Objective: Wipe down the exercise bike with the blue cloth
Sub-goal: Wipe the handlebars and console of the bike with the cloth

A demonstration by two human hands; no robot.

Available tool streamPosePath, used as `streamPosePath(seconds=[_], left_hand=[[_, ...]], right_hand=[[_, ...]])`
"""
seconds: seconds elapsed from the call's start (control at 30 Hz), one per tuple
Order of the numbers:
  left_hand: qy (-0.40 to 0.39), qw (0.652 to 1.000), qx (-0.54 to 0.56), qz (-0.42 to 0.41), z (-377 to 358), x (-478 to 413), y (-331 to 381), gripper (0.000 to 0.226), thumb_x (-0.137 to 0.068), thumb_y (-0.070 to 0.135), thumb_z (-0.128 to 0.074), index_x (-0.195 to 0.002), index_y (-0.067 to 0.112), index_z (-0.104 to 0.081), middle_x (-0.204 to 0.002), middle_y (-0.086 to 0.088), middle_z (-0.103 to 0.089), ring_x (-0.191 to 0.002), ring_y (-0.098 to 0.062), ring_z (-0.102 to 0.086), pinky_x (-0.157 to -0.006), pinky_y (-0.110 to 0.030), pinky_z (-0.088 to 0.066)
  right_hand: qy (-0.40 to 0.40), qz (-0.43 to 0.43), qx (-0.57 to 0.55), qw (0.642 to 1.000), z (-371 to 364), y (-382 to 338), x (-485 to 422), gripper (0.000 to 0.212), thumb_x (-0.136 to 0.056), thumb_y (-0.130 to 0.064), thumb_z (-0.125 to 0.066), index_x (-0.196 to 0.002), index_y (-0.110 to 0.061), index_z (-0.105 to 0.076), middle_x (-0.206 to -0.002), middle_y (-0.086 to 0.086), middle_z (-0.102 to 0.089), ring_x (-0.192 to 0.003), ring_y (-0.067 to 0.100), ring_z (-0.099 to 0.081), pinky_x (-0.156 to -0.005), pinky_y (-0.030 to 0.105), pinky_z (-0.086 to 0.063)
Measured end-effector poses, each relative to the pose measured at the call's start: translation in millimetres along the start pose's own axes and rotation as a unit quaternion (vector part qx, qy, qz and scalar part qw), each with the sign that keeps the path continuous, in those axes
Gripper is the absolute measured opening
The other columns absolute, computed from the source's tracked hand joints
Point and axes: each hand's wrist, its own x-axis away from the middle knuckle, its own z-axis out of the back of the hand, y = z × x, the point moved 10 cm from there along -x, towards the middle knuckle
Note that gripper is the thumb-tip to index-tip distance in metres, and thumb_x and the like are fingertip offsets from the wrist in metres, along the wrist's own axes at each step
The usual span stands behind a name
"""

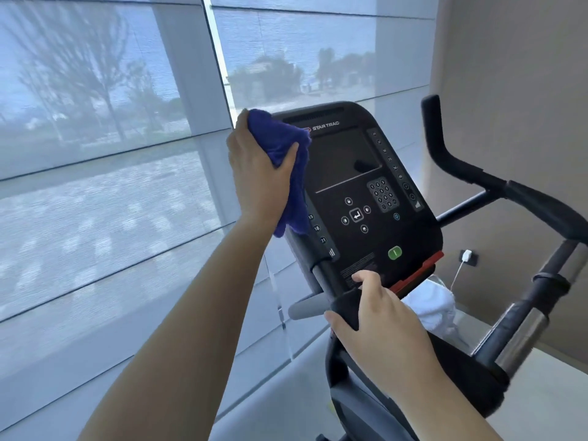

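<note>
We see the left hand [257,176] clamped on the blue cloth [276,144], thumb over it, pressing it to the left edge of the exercise bike [359,237] console, near its top corner; the cloth's tail hangs down that side. The right hand [381,316] wraps the handlebar [345,305] just below the console, fingers curled round it. A white towel [436,303] lies just beyond, to the right.

"STAR TRAC" atop bike console [356,186]
</note>
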Motion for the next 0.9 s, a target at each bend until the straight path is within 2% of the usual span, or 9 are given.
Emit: streamPosePath(seconds=[0.07, 0.13, 0.2, 0.3, 0.43, 0.5, 0.57, 0.73, 0.9], left_hand=[[-0.046, 0.996, -0.065, -0.026, -19, -25, 5, 0.064, -0.08, 0.033, -0.07, -0.134, 0.019, -0.039, -0.124, 0.004, -0.047, -0.112, -0.005, -0.048, -0.09, -0.023, -0.042], [-0.116, 0.981, -0.138, -0.067, -45, -40, 12, 0.072, -0.08, 0.036, -0.069, -0.141, 0.019, -0.035, -0.133, -0.004, -0.044, -0.118, -0.021, -0.046, -0.089, -0.031, -0.042], [-0.187, 0.939, -0.252, -0.139, -75, -43, 20, 0.062, -0.08, 0.035, -0.066, -0.135, 0.022, -0.041, -0.126, -0.005, -0.051, -0.113, -0.027, -0.05, -0.085, -0.037, -0.045], [-0.213, 0.884, -0.355, -0.216, -88, -41, 24, 0.05, -0.079, 0.033, -0.063, -0.124, 0.019, -0.05, -0.113, -0.005, -0.058, -0.1, -0.03, -0.054, -0.075, -0.038, -0.046], [-0.222, 0.853, -0.365, -0.302, -90, -32, 25, 0.051, -0.076, 0.038, -0.065, -0.122, 0.019, -0.054, -0.108, -0.004, -0.061, -0.094, -0.032, -0.055, -0.073, -0.039, -0.045], [-0.229, 0.845, -0.36, -0.321, -91, -30, 25, 0.053, -0.075, 0.042, -0.066, -0.122, 0.018, -0.054, -0.107, -0.004, -0.061, -0.093, -0.032, -0.055, -0.075, -0.04, -0.045], [-0.241, 0.837, -0.355, -0.34, -93, -29, 26, 0.056, -0.076, 0.047, -0.067, -0.123, 0.017, -0.054, -0.107, -0.006, -0.061, -0.094, -0.033, -0.056, -0.078, -0.041, -0.045], [-0.294, 0.809, -0.357, -0.362, -96, -27, 26, 0.082, -0.069, 0.078, -0.054, -0.127, 0.02, -0.051, -0.113, -0.003, -0.059, -0.1, -0.029, -0.054, -0.082, -0.038, -0.042], [-0.29, 0.796, -0.334, -0.412, -97, -22, 33, 0.067, -0.088, 0.066, -0.027, -0.122, 0.017, -0.056, -0.109, -0.004, -0.062, -0.096, -0.03, -0.056, -0.08, -0.037, -0.042]], right_hand=[[-0.004, 0.001, -0.004, 1.0, -1, 1, 0, 0.058, -0.091, -0.06, -0.043, -0.133, -0.025, -0.024, -0.117, -0.011, -0.051, -0.113, 0.008, -0.049, -0.092, 0.02, -0.037], [-0.002, 0.0, -0.016, 1.0, -2, 2, 0, 0.059, -0.09, -0.06, -0.044, -0.134, -0.025, -0.026, -0.119, -0.012, -0.051, -0.115, 0.008, -0.049, -0.093, 0.022, -0.038], [0.005, 0.004, -0.016, 1.0, -2, 2, 0, 0.059, -0.09, -0.061, -0.043, -0.134, -0.025, -0.027, -0.118, -0.013, -0.052, -0.115, 0.008, -0.049, -0.093, 0.024, -0.039], [-0.003, 0.003, -0.017, 1.0, 0, 2, -1, 0.058, -0.09, -0.062, -0.041, -0.133, -0.026, -0.026, -0.121, -0.014, -0.051, -0.116, 0.007, -0.048, -0.093, 0.023, -0.038], [0.016, 0.002, -0.013, 1.0, 1, 1, -2, 0.057, -0.088, -0.059, -0.048, -0.13, -0.024, -0.034, -0.116, -0.012, -0.055, -0.11, 0.009, -0.054, -0.086, 0.024, -0.042], [0.047, 0.013, 0.021, 0.999, -3, 3, -1, 0.057, -0.075, -0.056, -0.068, -0.114, -0.019, -0.049, -0.093, -0.01, -0.063, -0.086, 0.012, -0.064, -0.067, 0.025, -0.049], [0.084, 0.016, 0.042, 0.995, -4, 6, 0, 0.058, -0.061, -0.053, -0.079, -0.1, -0.017, -0.055, -0.076, -0.01, -0.063, -0.067, 0.012, -0.064, -0.053, 0.024, -0.048], [0.125, 0.035, 0.054, 0.99, -4, 4, 1, 0.06, -0.058, -0.052, -0.082, -0.098, -0.016, -0.056, -0.072, -0.009, -0.061, -0.062, 0.014, -0.062, -0.05, 0.026, -0.048], [0.138, 0.037, 0.059, 0.988, -3, 4, 1, 0.06, -0.056, -0.052, -0.082, -0.097, -0.017, -0.056, -0.07, -0.01, -0.06, -0.061, 0.013, -0.061, -0.05, 0.026, -0.048]])
